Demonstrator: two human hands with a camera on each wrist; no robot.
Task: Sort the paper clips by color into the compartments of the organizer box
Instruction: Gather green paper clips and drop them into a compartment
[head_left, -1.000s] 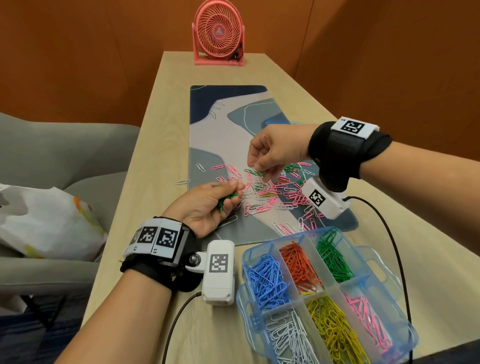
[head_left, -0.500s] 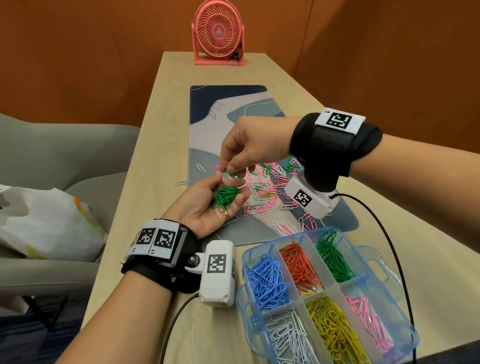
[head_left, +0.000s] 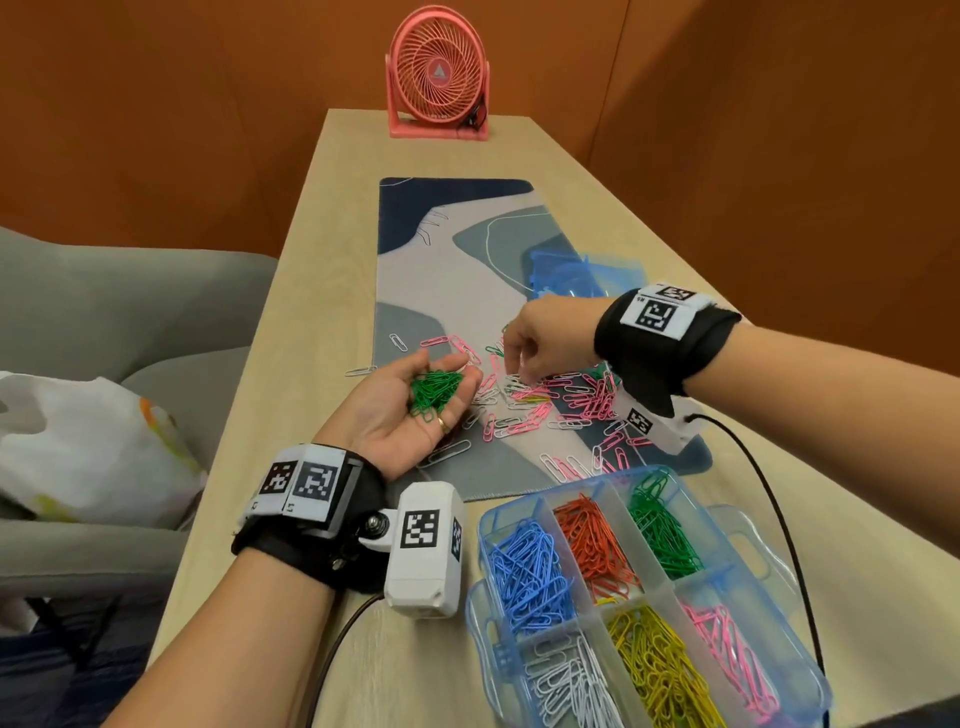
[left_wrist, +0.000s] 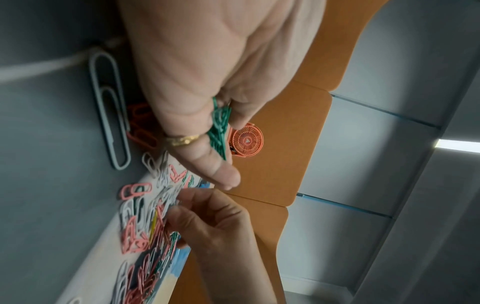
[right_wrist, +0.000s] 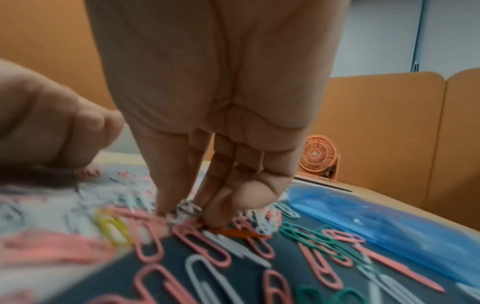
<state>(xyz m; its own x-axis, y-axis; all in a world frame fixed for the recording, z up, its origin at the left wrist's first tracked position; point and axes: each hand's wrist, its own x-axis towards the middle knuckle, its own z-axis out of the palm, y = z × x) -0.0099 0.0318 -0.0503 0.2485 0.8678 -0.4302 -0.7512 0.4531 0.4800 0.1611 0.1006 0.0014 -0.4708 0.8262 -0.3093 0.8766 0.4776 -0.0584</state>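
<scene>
Soft patterned mat (head_left: 441, 249); left hand (head_left: 410, 410) cupping wiry green clips (head_left: 434, 389), right hand (head_left: 545, 338) fingertips together among loose clips (head_left: 524, 410).

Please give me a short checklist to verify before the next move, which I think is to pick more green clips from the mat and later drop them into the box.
1. Left hand is palm up, cupping the green clips: ok.
2. Right hand is down on the loose pile on the mat: ok.
3. Right fingertips are on a green clip: not ok; they touch white and pink ones, and green ones lie beside them.
4. Right hand already pinches a clip: cannot tell.
5. Green compartment of the organizer box is uncovered: ok.
6. Only green clips are in the palm: ok by the head view.
</scene>
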